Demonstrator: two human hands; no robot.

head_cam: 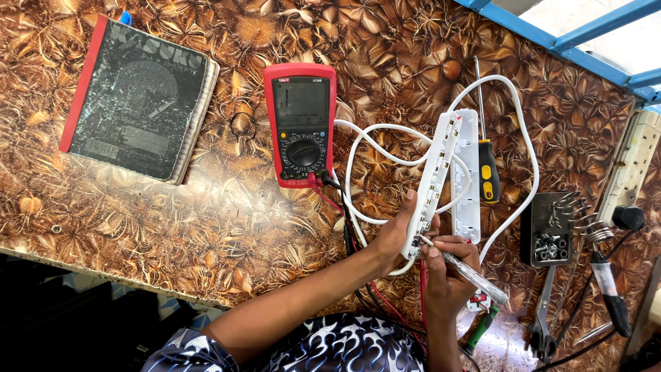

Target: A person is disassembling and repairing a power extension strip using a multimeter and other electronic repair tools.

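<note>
Your left hand (394, 234) clamps the light, stiff opened power strip (432, 180) by its near end, while your right hand (447, 265) pinches the slim tester screwdriver (468, 271).

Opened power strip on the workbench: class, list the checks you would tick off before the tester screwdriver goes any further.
1. Left hand steadies the opened power strip: ok.
2. Right hand grips the tester screwdriver, tip at the strip's near end: ok.
3. Strip unplugged: cannot tell.
4. Multimeter within reach: ok.
5. Meter display reading: cannot tell.
6. White cable clear of the hands: ok.
</note>
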